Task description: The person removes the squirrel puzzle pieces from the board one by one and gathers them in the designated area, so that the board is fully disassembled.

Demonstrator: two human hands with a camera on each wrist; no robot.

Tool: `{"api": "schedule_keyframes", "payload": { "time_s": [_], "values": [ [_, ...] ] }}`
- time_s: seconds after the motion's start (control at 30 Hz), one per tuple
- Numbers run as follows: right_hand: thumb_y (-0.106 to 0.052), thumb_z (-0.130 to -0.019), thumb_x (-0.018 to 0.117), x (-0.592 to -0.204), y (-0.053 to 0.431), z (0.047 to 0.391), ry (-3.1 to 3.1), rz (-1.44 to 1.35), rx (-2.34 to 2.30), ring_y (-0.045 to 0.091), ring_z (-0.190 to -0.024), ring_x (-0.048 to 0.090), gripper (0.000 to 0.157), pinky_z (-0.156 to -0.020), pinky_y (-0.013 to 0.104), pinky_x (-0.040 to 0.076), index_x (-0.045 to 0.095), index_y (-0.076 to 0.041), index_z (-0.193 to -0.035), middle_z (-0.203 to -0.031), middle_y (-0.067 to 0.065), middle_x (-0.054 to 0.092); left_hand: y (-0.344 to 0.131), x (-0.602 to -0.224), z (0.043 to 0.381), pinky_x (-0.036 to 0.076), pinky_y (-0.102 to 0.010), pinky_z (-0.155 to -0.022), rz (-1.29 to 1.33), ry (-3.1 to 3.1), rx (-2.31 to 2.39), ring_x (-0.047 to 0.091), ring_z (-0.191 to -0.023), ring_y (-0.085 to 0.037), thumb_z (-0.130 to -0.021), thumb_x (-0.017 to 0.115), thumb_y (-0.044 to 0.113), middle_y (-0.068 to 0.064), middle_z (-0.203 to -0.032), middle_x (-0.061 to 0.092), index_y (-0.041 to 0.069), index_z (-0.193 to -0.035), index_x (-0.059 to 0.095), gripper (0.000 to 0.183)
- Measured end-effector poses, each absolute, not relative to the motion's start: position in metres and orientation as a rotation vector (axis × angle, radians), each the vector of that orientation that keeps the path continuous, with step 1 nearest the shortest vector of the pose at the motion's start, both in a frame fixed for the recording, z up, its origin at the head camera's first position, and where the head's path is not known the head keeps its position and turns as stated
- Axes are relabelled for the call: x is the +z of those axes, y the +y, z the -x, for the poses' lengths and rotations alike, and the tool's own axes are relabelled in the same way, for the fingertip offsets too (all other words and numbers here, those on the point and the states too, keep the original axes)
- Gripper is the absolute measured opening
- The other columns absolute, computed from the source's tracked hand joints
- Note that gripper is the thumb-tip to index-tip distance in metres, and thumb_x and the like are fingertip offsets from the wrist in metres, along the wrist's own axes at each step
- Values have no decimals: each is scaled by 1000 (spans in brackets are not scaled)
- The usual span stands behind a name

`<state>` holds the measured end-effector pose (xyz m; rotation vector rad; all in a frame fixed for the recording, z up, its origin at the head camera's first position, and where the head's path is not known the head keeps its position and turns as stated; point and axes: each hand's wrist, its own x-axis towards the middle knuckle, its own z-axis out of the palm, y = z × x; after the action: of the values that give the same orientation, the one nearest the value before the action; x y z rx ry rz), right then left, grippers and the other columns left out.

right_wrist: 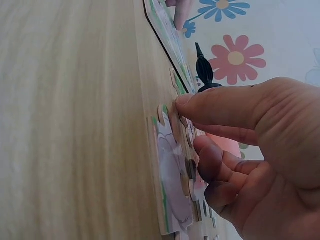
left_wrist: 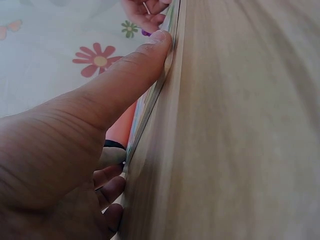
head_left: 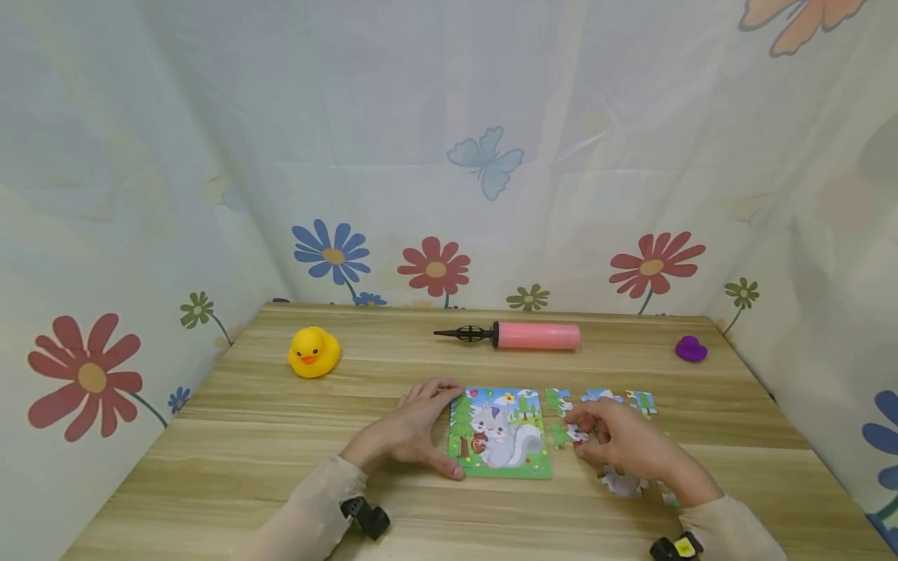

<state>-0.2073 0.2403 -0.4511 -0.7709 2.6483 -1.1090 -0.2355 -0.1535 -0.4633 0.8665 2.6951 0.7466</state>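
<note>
A square picture board (head_left: 500,433) with a grey squirrel on a green meadow lies flat in front of me. Along its left side rests my left hand (head_left: 415,430), thumb straight at the near corner and fingers at the far one. My right hand (head_left: 631,441) is just right of the board and pinches a jigsaw piece (head_left: 578,433) between thumb and fingers, low over the table. Around that hand lie several more pieces, among them a corner one (head_left: 557,400) and a grey-white one (right_wrist: 172,175). The hand hides some of them.
At the back of the wooden table (head_left: 393,514) lies a pink hand pump (head_left: 537,336) with a black nozzle. A yellow rubber duck (head_left: 313,353) sits at the left, a small purple duck (head_left: 691,349) at the right. Flower-printed cloth (head_left: 393,195) surrounds the table.
</note>
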Motion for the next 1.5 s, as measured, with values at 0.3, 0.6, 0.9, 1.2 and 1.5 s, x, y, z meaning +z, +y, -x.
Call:
{"api": "schedule_keyframes", "payload": {
  "time_s": [0.3,0.6,0.9,1.2,1.5],
  "values": [
    [-14,-97,88,-441,236,203,2785,716,-1123,8,-73,50,47,-61,25,46,73,-4,-140,-115,9,69,-151,-463,235,21,-66,-133,-868,2695,742,27,-163,-39,-71,102,62,-11,-179,30,13,-175,34,133],
    [-14,-100,86,-432,227,205,2822,727,-1244,9,-87,67,61,-73,27,59,60,-8,-154,-134,19,68,-151,-464,234,20,-66,-134,-858,2690,763,27,-163,-39,-71,102,61,-12,-179,29,12,-175,34,134],
    [-11,-99,87,-423,212,208,2714,742,-1382,19,-104,75,87,-86,34,66,39,-12,-171,-162,29,52,-153,-467,235,20,-67,-133,-853,2694,767,26,-164,-39,-71,102,63,-13,-179,29,12,-175,35,134],
    [-19,-98,89,-417,192,209,2671,774,-1415,40,-121,73,93,-91,37,65,35,-21,-173,-169,23,48,-153,-466,236,20,-66,-133,-856,2700,759,26,-164,-39,-71,102,63,-12,-179,28,13,-175,34,134],
    [-21,-100,88,-419,169,212,2578,864,-1452,43,-125,72,92,-94,40,65,34,-17,-174,-170,25,47,-153,-464,235,21,-66,-133,-876,2705,763,28,-162,-38,-70,102,63,-12,-179,30,12,-174,35,134]
  ]
}}
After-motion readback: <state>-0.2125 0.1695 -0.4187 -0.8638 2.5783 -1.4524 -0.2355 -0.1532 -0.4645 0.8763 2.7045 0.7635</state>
